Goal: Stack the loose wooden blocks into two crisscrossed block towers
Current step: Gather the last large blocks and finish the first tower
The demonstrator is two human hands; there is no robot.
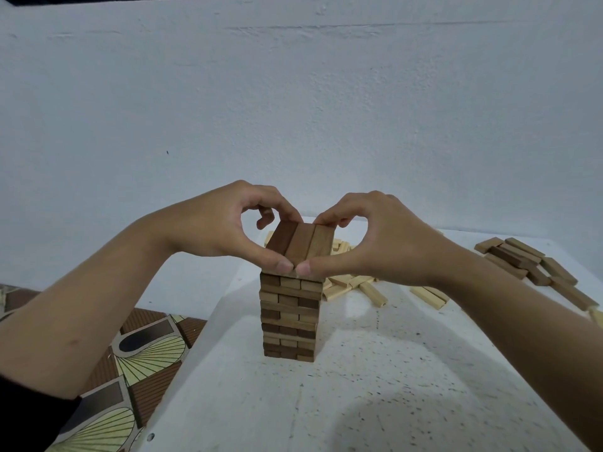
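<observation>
White speckled table (pixel 375 386), block tower (pixel 289 318), pale loose blocks (pixel 368 287), brown blocks (pixel 535 265)

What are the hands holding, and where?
The left hand and right hand pinch the top layer of three brown wooden blocks, thumbs at near ends, fingers at far ends.

Light: cool, even, fairly bright, falling from above; wall (pixel 293 109) reads bluish-white.
Shadows: soft dark patch on the table (pixel 408 370) toward its near edge; tower (pixel 288 321) side faces shaded.
Distortion: wide-angle; table edges splay outward, forearms (pixel 81 308) stretched at the lower corners.
Focus: centre crisp; loose blocks (pixel 535 265) by the table's right edge slightly soft.
</observation>
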